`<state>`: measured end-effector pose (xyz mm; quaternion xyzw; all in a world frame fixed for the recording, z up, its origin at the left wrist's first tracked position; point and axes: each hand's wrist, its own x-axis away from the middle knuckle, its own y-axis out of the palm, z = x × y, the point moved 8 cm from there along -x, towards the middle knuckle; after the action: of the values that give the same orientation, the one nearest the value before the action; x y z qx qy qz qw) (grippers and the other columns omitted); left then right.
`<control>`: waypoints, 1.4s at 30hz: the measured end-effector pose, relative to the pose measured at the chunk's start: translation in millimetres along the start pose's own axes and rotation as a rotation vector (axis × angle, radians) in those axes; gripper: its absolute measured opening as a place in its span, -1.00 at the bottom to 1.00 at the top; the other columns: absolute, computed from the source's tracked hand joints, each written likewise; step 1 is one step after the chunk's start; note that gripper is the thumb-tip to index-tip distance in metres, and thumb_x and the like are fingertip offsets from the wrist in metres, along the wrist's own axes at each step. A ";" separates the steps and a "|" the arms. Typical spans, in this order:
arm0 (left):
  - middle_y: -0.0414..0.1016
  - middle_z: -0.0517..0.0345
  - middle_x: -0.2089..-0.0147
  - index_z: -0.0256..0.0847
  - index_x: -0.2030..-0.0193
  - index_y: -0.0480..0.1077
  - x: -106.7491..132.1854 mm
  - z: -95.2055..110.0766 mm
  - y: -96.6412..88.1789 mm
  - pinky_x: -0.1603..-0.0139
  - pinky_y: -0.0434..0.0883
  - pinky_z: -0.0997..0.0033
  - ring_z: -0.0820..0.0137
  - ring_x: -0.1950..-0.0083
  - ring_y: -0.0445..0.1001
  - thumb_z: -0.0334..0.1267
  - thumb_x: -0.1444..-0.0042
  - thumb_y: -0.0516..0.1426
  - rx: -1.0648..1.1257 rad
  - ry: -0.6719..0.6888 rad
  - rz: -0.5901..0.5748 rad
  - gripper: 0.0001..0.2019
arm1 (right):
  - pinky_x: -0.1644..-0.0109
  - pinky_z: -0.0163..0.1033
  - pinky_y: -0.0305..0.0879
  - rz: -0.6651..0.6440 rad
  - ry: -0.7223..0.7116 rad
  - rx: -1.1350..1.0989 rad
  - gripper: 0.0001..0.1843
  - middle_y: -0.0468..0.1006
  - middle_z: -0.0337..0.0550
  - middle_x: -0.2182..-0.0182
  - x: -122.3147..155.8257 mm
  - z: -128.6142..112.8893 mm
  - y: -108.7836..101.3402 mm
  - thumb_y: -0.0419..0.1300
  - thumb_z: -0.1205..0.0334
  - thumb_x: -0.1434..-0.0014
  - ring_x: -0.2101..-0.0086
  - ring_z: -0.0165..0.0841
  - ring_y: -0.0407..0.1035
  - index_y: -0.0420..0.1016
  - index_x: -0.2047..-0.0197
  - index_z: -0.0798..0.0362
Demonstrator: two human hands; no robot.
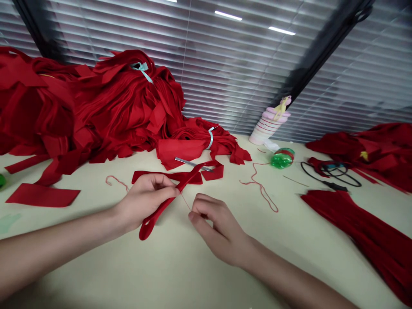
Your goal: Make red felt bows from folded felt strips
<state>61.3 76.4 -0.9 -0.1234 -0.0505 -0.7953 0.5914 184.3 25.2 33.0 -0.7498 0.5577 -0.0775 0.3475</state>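
Note:
My left hand (149,198) pinches a looped strip of red ribbon (154,219) near its middle; one loop hangs toward me and the other end reaches away over the table. From that pinch a thin red thread (184,201) runs taut to my right hand (219,225), whose thumb and forefinger are closed on it. Whether a needle sits in the right fingers cannot be made out. Just beyond the left hand lie another red strip (170,176) and a metal tool (189,162), slim and silvery, partly covered by the ribbon.
Heaped red fabric (119,98) in tied bundles fills the back left. A pink-white cylinder (268,124), a green bottle piece wound with thread (282,159) and a black cable (334,185) stand or lie at right. More red strips (360,231) cover the right edge; blinds (225,64) rise behind.

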 end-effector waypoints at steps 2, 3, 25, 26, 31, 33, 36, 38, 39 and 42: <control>0.18 0.37 0.67 -0.25 0.49 0.34 0.1 -0.4 0.3 0.70 0.04 0.63 0.62 0.66 0.08 -0.21 0.12 0.24 0.070 -0.029 -0.006 -0.82 | 0.49 -0.31 0.00 -0.011 0.077 -0.068 -0.70 0.12 -0.31 0.58 -1.5 6.4 2.0 -0.05 0.35 -0.12 0.55 -0.47 0.07 -0.06 0.59 0.01; 0.19 0.36 0.66 -0.25 0.50 0.33 0.0 0.1 1.2 0.69 0.05 0.63 0.62 0.66 0.10 -0.21 0.12 0.23 0.084 -0.030 -0.018 -0.81 | 0.50 -0.31 -0.01 -0.014 0.113 -0.108 -0.70 0.11 -0.31 0.58 -2.0 9.6 2.6 -0.05 0.34 -0.11 0.55 -0.47 0.05 -0.07 0.60 0.01; 0.32 0.19 0.30 -0.21 0.36 0.35 36.3 26.4 43.8 0.32 0.23 0.47 0.42 0.28 0.26 -0.30 -0.02 0.11 -0.165 0.255 -0.595 -0.95 | 0.41 -0.29 0.07 -0.216 0.384 -0.775 -0.77 0.23 -0.31 0.59 -2.6 50.4 22.3 0.14 0.18 0.02 0.52 -0.45 0.10 0.20 0.60 0.05; 0.32 0.20 0.31 -0.21 0.36 0.35 37.3 27.4 44.8 0.29 0.24 0.46 0.42 0.27 0.26 -0.30 -0.03 0.10 -0.193 0.270 -0.599 -0.95 | 0.42 -0.30 0.06 -0.227 0.393 -0.779 -0.77 0.22 -0.31 0.59 -2.7 50.2 22.4 0.13 0.19 0.02 0.53 -0.46 0.10 0.19 0.60 0.04; 0.27 0.30 0.41 -0.20 0.39 0.30 38.9 28.3 48.5 0.39 0.16 0.53 0.52 0.41 0.16 -0.33 -0.06 0.07 -0.265 0.289 -0.600 -0.96 | 0.52 -0.32 -0.13 -0.231 0.426 -0.799 -0.73 0.04 -0.41 0.67 -7.4 53.9 17.8 0.09 0.21 0.00 0.60 -0.50 -0.08 0.10 0.62 0.03; 0.25 0.31 0.42 -0.20 0.40 0.28 40.8 26.8 49.8 0.42 0.13 0.54 0.53 0.41 0.14 -0.36 -0.07 0.06 -0.297 0.293 -0.606 -0.96 | 0.50 -0.31 -0.14 -0.252 0.413 -0.804 -0.72 0.01 -0.41 0.67 -9.2 52.7 15.5 0.12 0.22 0.02 0.59 -0.50 -0.10 0.09 0.64 0.03; 0.22 0.29 0.37 -0.18 0.36 0.24 44.8 20.0 51.4 0.44 0.12 0.53 0.52 0.40 0.12 -0.37 -0.10 0.03 -0.384 0.291 -0.622 -0.96 | 0.45 -0.30 -0.08 -0.257 0.379 -0.791 -0.71 0.06 -0.39 0.63 -11.0 46.9 8.3 0.14 0.21 0.00 0.55 -0.49 -0.05 0.13 0.63 0.05; 0.20 0.28 0.37 -0.18 0.36 0.21 48.0 17.7 53.6 0.41 0.15 0.53 0.50 0.38 0.15 -0.42 -0.08 0.02 -0.484 0.365 -0.633 -0.93 | 0.43 -0.30 -0.05 -0.247 0.330 -0.697 -0.70 0.09 -0.38 0.61 -12.2 40.3 0.7 0.14 0.19 -0.06 0.52 -0.48 -0.02 0.15 0.60 0.05; 0.20 0.28 0.38 -0.18 0.38 0.21 48.9 17.8 54.3 0.38 0.16 0.53 0.49 0.37 0.16 -0.45 -0.06 0.02 -0.547 0.428 -0.622 -0.91 | 0.42 -0.30 -0.04 -0.245 0.300 -0.624 -0.70 0.09 -0.37 0.60 -12.5 36.4 -2.8 0.13 0.18 -0.09 0.52 -0.48 -0.01 0.15 0.59 0.05; 0.21 0.27 0.43 -0.20 0.44 0.21 45.7 17.1 53.0 0.35 0.16 0.51 0.46 0.35 0.19 -0.52 0.04 0.04 -0.717 0.589 -0.519 -0.87 | 0.45 -0.31 -0.03 -0.233 0.209 -0.413 -0.71 0.12 -0.35 0.57 -11.6 23.6 -9.2 0.08 0.20 -0.13 0.51 -0.48 0.02 0.14 0.57 0.05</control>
<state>101.8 22.2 23.8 -0.0729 0.3638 -0.8838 0.2851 199.1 47.1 24.1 -0.8521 0.5042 -0.0786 0.1160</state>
